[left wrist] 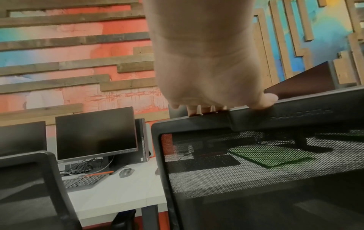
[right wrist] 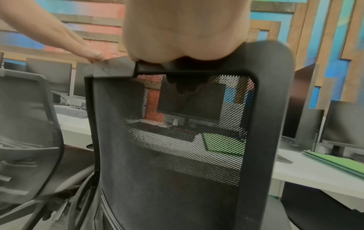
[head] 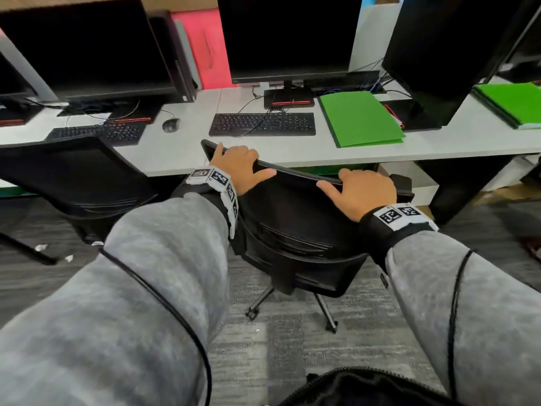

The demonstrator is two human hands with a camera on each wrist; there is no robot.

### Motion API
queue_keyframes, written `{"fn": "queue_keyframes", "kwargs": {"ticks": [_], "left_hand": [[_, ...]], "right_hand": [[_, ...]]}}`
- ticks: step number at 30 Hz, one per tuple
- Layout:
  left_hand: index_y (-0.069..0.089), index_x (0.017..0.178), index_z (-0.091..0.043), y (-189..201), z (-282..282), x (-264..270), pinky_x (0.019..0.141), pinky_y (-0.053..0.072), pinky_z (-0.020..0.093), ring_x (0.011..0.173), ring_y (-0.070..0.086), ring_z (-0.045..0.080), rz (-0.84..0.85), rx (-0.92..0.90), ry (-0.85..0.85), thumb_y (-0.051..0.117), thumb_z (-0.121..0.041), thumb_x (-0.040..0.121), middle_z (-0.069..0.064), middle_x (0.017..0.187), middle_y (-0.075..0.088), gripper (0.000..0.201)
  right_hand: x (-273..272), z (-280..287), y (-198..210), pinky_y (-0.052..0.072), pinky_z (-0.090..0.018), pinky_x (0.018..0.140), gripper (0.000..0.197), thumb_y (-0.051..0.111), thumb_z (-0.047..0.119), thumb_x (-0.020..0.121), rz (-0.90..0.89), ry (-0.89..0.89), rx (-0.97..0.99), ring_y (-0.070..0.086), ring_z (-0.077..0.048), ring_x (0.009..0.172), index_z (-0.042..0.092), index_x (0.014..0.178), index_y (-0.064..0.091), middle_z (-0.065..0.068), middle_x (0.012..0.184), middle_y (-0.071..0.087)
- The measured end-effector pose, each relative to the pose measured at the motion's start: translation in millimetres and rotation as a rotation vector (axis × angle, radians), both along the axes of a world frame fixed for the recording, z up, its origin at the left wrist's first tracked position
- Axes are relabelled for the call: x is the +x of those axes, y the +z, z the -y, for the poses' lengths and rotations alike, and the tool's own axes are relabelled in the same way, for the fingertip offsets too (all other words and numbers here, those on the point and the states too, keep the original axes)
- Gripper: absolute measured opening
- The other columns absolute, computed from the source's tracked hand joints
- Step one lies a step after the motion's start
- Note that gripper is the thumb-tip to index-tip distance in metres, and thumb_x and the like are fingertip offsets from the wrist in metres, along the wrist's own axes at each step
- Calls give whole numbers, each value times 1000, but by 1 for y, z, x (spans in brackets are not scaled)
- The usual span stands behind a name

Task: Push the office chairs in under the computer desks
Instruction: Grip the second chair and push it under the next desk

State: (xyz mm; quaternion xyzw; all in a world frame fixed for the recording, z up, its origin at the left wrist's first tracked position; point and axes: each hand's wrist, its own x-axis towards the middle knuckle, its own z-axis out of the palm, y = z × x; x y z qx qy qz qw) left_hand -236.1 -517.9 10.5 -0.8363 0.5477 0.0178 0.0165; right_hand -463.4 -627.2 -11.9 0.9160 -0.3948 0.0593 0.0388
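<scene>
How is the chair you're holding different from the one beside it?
The left hand and right hand hold the top edge of the middle chair; nobody touches the left chair. The middle chair stands at the middle keyboard, the left chair at the left keyboard. Both are black.

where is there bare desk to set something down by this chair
Bare desk lies between the mouse and the middle keyboard, and along the front edge in front of that keyboard and the green folder. Crowded behind the keyboard, round the monitor base.
</scene>
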Motion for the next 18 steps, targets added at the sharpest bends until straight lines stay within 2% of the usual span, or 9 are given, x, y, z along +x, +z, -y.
{"fn": "queue_keyframes", "kwargs": {"ticks": [3, 5, 7, 11, 14, 18], "left_hand": [[54, 113, -10, -1, 8, 9, 111, 24, 52, 109, 55, 33, -17, -15, -19, 28, -69, 86, 13, 112, 61, 70], [54, 105, -8, -1, 11, 12, 99, 37, 45, 95, 54, 31, -44, -41, -53, 33, -67, 86, 13, 100, 59, 66], [54, 96, -7, 0, 14, 15, 82, 42, 40, 86, 49, 27, -50, -47, -83, 35, -69, 85, 10, 90, 55, 66], [55, 74, -9, -8, 27, 8, 66, 42, 37, 71, 52, 26, 9, -25, -146, 32, -76, 79, 5, 70, 51, 71], [57, 67, -14, -13, 38, -3, 55, 31, 30, 58, 46, 18, 50, -5, -136, 31, -79, 77, -1, 58, 45, 71], [53, 58, -11, -12, 60, -11, 53, 31, 29, 48, 40, 15, 110, 28, -80, 30, -81, 74, -1, 49, 44, 75]], "right_hand": [[5, 7, 0, 40, -33, 59, 66, 27, 71, 86, -32, 8, -14, 58, -32, 68, 12, 84, 58, -4, 63, 49], [6, 14, 1, 36, -30, 54, 64, 29, 72, 84, -31, 12, -26, 49, -29, 61, 13, 75, 51, -1, 54, 41], [4, 21, 1, 30, -27, 50, 64, 32, 73, 82, -27, 2, -35, 47, -27, 58, 13, 69, 49, 0, 50, 37], [-14, 44, -3, 34, -27, 51, 70, 30, 78, 74, -31, -5, -47, 51, -28, 58, 13, 66, 53, -1, 51, 43], [-23, 68, -2, 32, -27, 52, 70, 27, 79, 71, -48, 20, -49, 50, -27, 58, 13, 63, 52, -1, 51, 43], [-23, 103, 2, 34, -29, 56, 66, 37, 77, 75, -52, 45, -38, 47, -27, 61, 14, 64, 52, -1, 52, 41]]}}
